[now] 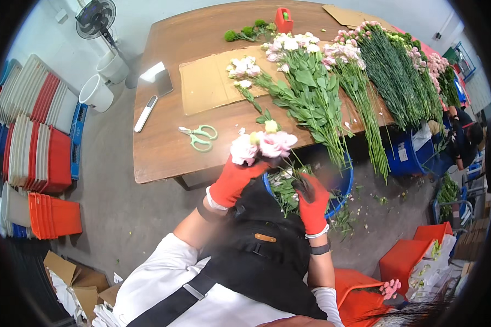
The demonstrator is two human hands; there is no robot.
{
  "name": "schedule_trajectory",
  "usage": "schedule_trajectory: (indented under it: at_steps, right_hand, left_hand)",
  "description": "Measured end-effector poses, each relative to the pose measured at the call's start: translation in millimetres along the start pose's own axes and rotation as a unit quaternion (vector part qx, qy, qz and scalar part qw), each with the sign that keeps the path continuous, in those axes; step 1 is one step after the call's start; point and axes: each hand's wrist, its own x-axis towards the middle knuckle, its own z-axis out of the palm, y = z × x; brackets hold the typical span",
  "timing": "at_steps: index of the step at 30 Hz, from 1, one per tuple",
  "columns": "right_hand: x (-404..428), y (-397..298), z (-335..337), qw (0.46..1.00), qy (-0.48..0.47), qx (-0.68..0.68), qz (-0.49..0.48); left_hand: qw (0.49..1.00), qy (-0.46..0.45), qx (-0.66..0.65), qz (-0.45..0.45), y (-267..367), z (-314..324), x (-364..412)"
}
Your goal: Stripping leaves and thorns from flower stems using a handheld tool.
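Note:
Wearing a red glove with dark fingers, my left hand [239, 178] holds a stem of pale pink lisianthus [276, 144] just under its blooms. My right hand [314, 200], gloved the same way, is closed around the lower part of the stem. Both hands are past the front edge of the wooden table [159, 155]. Partly behind my right hand, a blue bin [347, 186] holds cut leaves and stems [284, 192]. Green-handled scissors [200, 137] lie on the table to the left of the blooms. My fingertips are partly hidden by petals and blur.
Lisianthus bunches [311, 90] and carnation bundles [397, 77] cover the table's right side, stems overhanging. Cardboard [200, 88], a phone [163, 81] and a red tape dispenser [284, 20] lie on it. A person [466, 133] is at the far right. Red bins [405, 255] stand behind right.

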Motion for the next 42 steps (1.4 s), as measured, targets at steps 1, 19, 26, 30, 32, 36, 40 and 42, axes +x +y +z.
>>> schedule_trajectory:
  at_steps: [1, 19, 26, 30, 32, 36, 40, 42]
  right_hand:
    - [-4.0, 3.0, -0.5, 1.000, -0.013, 0.015, 0.004]
    - [-17.6, -73.0, -98.2, 0.988, -0.024, -0.140, 0.055]
    - [-4.1, -100.1, -123.5, 0.982, -0.170, -0.033, 0.070]
    - [-6.5, -112.9, -122.1, 0.995, -0.064, -0.080, 0.018]
    - [-5.5, -128.2, -130.1, 0.989, -0.062, -0.135, 0.023]
    - [5.7, -161.6, -143.5, 0.941, -0.089, -0.316, -0.078]
    - [13.4, -185.0, -143.1, 0.922, -0.118, -0.355, -0.103]
    - [15.0, -188.5, -138.8, 0.898, -0.165, -0.388, -0.129]
  left_hand:
    - [1.000, -0.004, 0.004, -0.013, -2.7, 1.8, -1.9]
    - [0.986, -0.009, 0.140, 0.089, -47.3, 26.4, -36.3]
    - [0.955, 0.038, 0.263, 0.133, -55.5, 24.2, -36.3]
    - [0.990, -0.083, -0.113, -0.001, -56.8, 20.2, -31.0]
    - [0.952, -0.139, -0.269, -0.054, -56.6, 23.8, -32.7]
    - [0.996, -0.072, -0.048, 0.006, -50.7, 28.6, -47.8]
    - [0.996, -0.047, 0.068, 0.043, -47.4, 26.2, -59.0]
    - [0.995, -0.044, 0.082, 0.046, -48.0, 25.2, -62.3]
